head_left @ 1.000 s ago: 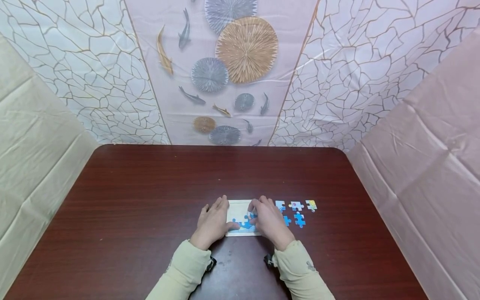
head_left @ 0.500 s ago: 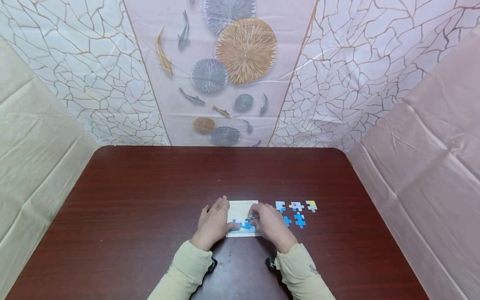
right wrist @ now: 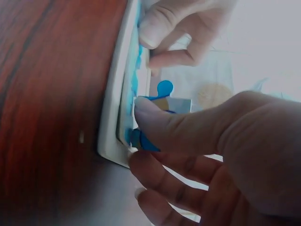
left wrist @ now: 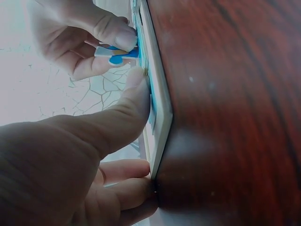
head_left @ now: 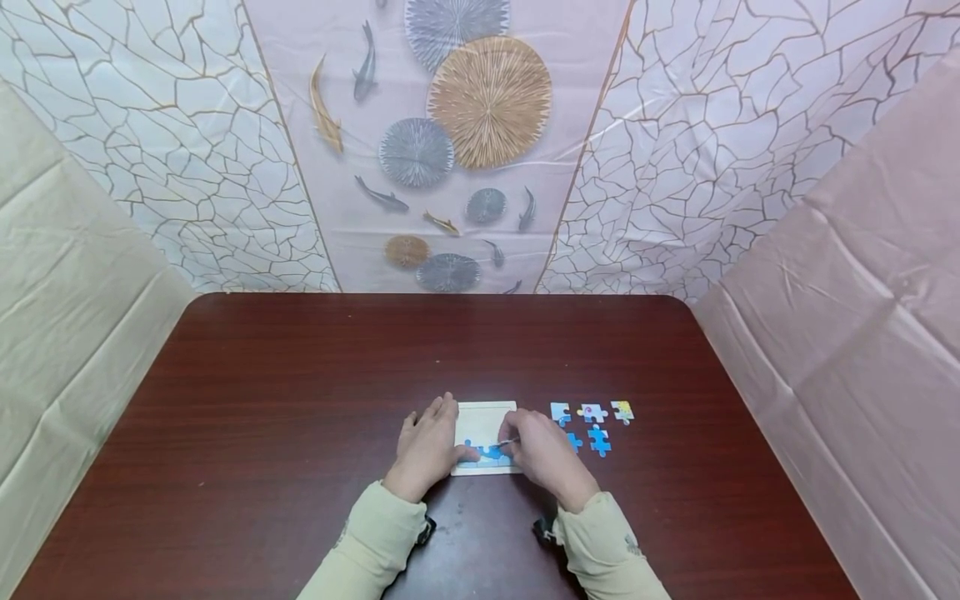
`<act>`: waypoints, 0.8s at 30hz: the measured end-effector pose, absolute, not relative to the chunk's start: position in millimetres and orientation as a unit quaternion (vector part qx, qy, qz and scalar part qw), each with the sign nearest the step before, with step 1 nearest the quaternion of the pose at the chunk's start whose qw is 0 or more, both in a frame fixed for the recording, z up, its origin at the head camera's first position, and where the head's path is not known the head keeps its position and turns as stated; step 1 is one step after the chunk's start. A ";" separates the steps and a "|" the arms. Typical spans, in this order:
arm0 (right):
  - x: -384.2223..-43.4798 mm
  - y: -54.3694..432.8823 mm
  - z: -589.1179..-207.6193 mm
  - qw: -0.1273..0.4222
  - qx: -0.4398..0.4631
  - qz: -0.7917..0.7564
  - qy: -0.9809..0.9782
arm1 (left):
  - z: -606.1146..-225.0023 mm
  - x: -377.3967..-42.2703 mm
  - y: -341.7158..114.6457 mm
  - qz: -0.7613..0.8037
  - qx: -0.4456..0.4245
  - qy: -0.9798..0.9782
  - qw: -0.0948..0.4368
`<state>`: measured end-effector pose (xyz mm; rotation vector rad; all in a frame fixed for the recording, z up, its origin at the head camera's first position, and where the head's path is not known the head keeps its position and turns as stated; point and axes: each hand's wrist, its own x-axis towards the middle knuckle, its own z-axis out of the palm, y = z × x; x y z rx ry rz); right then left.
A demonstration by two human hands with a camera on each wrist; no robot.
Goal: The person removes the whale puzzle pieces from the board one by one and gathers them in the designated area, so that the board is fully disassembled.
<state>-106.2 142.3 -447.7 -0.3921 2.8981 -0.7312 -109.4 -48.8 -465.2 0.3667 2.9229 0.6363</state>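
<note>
A shallow white puzzle tray lies on the table, its near side lined with blue jigsaw pieces. My left hand rests along the tray's left edge with the fingers extended. Its thumb presses on the laid pieces. Between thumb and fingers, my right hand pinches a blue, white and tan jigsaw piece. That piece is tilted up on edge at the tray's right side, just above the laid row. The right fingers partly hide it.
Several loose jigsaw pieces lie to the right of the tray, in two rows, one partly behind the right hand. The dark red-brown table extends around. Patterned cloth hangs behind its far edge.
My right hand has shifted slightly right and its fingers have drawn down, tilting the pinched jigsaw piece up on edge. The left hand stays in place on the tray.
</note>
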 end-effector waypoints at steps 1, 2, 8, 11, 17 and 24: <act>-105.5 143.3 -446.6 0.065 -0.128 -0.252 0.957 | -465.0 -109.2 -48.7 0.210 0.121 0.968 0.063; -104.4 144.8 -444.9 0.066 -0.125 -0.262 0.955 | -465.0 -109.3 -48.7 0.210 0.121 0.968 0.063; -101.5 159.7 -436.9 0.041 -0.102 -0.313 0.943 | -465.2 -109.2 -48.3 0.210 0.117 0.969 0.066; -100.9 170.2 -433.4 0.028 -0.090 -0.327 0.940 | -465.6 -109.3 -48.2 0.211 0.114 0.969 0.068; -99.7 198.3 -426.5 0.016 -0.060 -0.341 0.938 | -466.7 -109.3 -48.4 0.213 0.116 0.968 0.070; -97.1 235.6 -419.6 -0.008 -0.030 -0.336 0.941 | -467.3 -108.3 -49.1 0.216 0.122 0.967 0.065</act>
